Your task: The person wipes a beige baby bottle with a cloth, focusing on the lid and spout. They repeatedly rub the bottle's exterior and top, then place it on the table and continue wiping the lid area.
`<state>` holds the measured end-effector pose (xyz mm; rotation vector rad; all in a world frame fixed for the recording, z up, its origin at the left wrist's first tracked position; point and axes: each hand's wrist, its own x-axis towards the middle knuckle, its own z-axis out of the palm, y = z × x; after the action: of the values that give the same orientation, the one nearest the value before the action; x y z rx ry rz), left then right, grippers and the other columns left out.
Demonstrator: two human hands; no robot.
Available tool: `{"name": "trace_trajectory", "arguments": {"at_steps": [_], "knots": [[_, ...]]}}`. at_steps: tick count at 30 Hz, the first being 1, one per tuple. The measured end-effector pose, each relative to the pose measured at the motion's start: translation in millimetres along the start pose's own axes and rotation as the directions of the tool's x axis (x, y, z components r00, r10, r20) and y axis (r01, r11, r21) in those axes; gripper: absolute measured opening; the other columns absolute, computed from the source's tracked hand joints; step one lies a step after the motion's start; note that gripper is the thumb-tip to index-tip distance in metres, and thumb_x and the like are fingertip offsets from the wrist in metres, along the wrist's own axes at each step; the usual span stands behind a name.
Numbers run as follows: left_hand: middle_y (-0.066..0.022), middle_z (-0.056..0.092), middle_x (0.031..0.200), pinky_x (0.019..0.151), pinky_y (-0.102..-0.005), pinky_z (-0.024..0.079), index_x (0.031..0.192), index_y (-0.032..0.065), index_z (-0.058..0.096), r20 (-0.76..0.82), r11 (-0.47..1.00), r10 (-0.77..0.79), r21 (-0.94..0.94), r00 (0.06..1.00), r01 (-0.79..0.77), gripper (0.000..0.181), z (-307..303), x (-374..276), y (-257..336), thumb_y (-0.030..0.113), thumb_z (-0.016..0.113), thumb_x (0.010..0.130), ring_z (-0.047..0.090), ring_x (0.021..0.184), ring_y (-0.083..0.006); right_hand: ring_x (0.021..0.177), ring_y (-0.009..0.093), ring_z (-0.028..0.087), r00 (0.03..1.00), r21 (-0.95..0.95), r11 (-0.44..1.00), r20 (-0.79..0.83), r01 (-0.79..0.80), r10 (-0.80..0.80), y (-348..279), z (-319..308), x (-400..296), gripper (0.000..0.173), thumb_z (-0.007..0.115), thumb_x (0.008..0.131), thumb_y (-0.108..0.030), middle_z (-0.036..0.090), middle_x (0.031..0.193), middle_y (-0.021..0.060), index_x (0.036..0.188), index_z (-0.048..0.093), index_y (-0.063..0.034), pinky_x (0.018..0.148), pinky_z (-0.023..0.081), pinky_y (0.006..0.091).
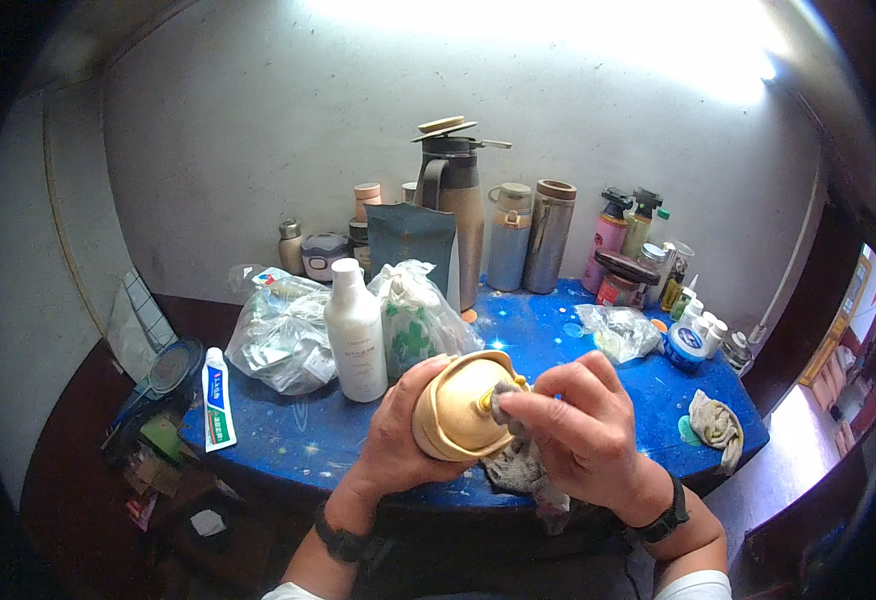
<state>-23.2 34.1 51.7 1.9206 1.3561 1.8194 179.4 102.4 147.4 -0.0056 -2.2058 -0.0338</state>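
A round cream-yellow lidded container (457, 416) is tilted towards me, held around its side by my left hand (404, 427). Its top has a raised wavy rim and a small yellow knob (486, 399). My right hand (588, 431) pinches a grey cloth (509, 409) against the knob; the cloth's lower part (517, 465) hangs down by the table's front edge. Behind my left hand stands a white bottle with a white cap (357, 337). A white plastic bag with green print (412, 322) is just behind the container.
On the blue table (528, 322) are a toothpaste tube (217, 405), a filled clear plastic bag (280, 337), a dark pouch (412, 240), a large vacuum jug (460, 217), steel flasks (550, 236), a crumpled plastic bag (618, 330), a blue round tub (685, 345) and a crumpled rag (715, 427).
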Motion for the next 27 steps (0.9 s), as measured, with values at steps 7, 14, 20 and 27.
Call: {"name": "trace_trajectory", "arguments": {"at_steps": [7, 14, 20, 27], "knots": [[-0.0165, 0.055, 0.129, 0.100, -0.0432, 0.044, 0.136, 0.0084, 0.042, -0.046, 0.986, 0.070, 0.157, 0.997, -0.062, 0.097, 3.8, -2.1, 4.9, 0.024, 0.091, 0.054, 0.056, 0.116, -0.0354, 0.081, 0.024, 0.054, 0.998, -0.017, 1.000, 0.057, 0.007, -0.006, -11.0, 26.9, 10.5, 0.034, 0.074, 0.069, 0.000, 0.061, 0.089, 0.0053, 0.100, 0.068, -0.0107, 0.069, 0.041, 0.0360], [-0.0190, 0.054, 0.130, 0.100, -0.0448, 0.043, 0.135, 0.0076, 0.043, -0.098, 0.978, 0.103, 0.189, 0.990, -0.083, 0.094, 8.3, -3.3, -0.1, 0.028, 0.090, 0.056, 0.056, 0.117, -0.0358, 0.081, 0.022, 0.053, 0.987, -0.187, 0.979, 0.152, 0.083, -0.055, -19.0, 30.2, 8.2, 0.035, 0.076, 0.063, -0.008, 0.057, 0.083, 0.0027, 0.097, 0.067, -0.0113, 0.076, 0.039, 0.0387], [-0.0199, 0.053, 0.132, 0.097, -0.0466, 0.043, 0.134, 0.0074, 0.046, -0.055, 0.882, 0.294, 0.401, 0.954, -0.248, 0.093, 17.3, -1.5, 5.6, 0.031, 0.089, 0.055, 0.055, 0.117, -0.0376, 0.080, 0.025, 0.052, 0.990, -0.274, 0.962, 0.139, 0.011, 0.028, -0.7, 29.5, 17.6, 0.014, 0.069, 0.067, -0.012, 0.054, 0.077, 0.0049, 0.079, 0.064, -0.0070, 0.075, 0.040, 0.0385], [-0.0201, 0.052, 0.133, 0.095, -0.0455, 0.042, 0.134, 0.0094, 0.047, -0.047, 0.858, 0.312, 0.444, 0.949, -0.260, 0.095, 23.7, -2.5, 5.6, 0.031, 0.089, 0.051, 0.055, 0.114, -0.0360, 0.080, 0.028, 0.050, 0.963, -0.416, 0.902, 0.175, -0.117, 0.205, 4.6, 21.2, 16.0, 0.006, 0.065, 0.073, -0.008, 0.054, 0.075, 0.0090, 0.070, 0.061, -0.0040, 0.075, 0.040, 0.0404]]}}
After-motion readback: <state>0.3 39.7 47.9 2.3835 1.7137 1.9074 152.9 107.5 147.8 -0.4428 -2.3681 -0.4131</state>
